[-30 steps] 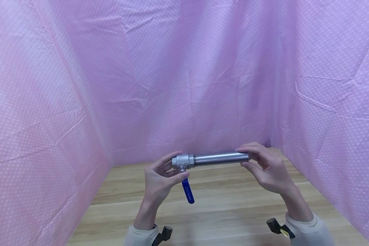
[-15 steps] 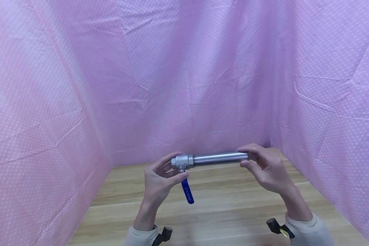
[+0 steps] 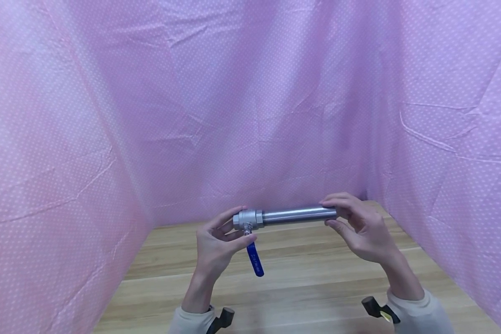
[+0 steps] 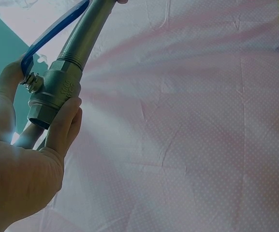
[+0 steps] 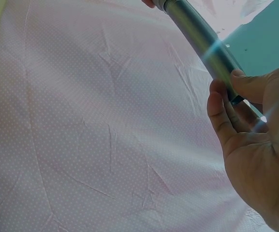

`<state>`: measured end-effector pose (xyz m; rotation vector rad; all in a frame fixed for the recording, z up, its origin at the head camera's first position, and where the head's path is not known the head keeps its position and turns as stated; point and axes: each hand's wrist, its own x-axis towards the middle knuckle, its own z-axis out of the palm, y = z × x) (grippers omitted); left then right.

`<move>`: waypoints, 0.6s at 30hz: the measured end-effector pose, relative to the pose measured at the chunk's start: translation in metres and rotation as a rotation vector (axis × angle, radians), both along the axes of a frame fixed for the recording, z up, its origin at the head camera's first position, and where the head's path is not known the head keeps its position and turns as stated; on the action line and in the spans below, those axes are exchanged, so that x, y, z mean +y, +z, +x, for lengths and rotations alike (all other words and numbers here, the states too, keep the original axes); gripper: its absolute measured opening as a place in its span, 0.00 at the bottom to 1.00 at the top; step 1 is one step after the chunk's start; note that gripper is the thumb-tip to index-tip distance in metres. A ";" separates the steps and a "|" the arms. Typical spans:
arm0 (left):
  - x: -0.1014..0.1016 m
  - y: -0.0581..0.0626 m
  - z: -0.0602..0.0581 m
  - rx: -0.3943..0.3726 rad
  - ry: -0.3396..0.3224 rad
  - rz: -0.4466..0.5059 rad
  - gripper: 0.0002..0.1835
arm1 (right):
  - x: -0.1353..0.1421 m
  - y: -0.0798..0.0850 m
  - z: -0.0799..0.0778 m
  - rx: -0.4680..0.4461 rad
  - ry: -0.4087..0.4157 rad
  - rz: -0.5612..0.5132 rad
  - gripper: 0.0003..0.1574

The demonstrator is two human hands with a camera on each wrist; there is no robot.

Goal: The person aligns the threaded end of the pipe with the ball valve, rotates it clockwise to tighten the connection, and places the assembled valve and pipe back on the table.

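My left hand (image 3: 215, 246) grips a silver ball valve (image 3: 248, 219), its thumb at the base of the blue lever handle (image 3: 255, 260). The lever points down toward the front in the head view. A straight metal pipe (image 3: 298, 215) runs from the valve's right end, with some thread showing at the joint. My right hand (image 3: 367, 232) pinches the pipe's free end between thumb and fingers. In the left wrist view, fingers curl under the valve body (image 4: 57, 92), which bears raised lettering. The right wrist view shows the thumb on the pipe (image 5: 204, 43) close to its end.
A light wooden tabletop (image 3: 300, 287) lies below the hands. Pink dotted cloth (image 3: 250, 116) hangs at the back and on both sides. Each wrist wears a black camera mount (image 3: 221, 320). A teal surface (image 5: 270, 43) shows overhead in the right wrist view.
Both hands keep their hold on the joined valve and pipe. The right fingers shift very slightly at the pipe's end; the rest stays nearly still.
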<state>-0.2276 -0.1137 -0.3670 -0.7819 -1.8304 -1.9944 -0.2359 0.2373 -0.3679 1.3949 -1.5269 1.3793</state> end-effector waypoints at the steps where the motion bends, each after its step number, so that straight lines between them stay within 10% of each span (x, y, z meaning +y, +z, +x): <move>1: 0.000 0.000 0.000 0.001 -0.003 0.001 0.37 | 0.000 0.000 0.000 0.002 0.000 0.000 0.27; 18: 0.001 -0.001 -0.001 -0.006 -0.010 0.009 0.38 | 0.002 -0.001 -0.001 0.040 -0.049 0.008 0.24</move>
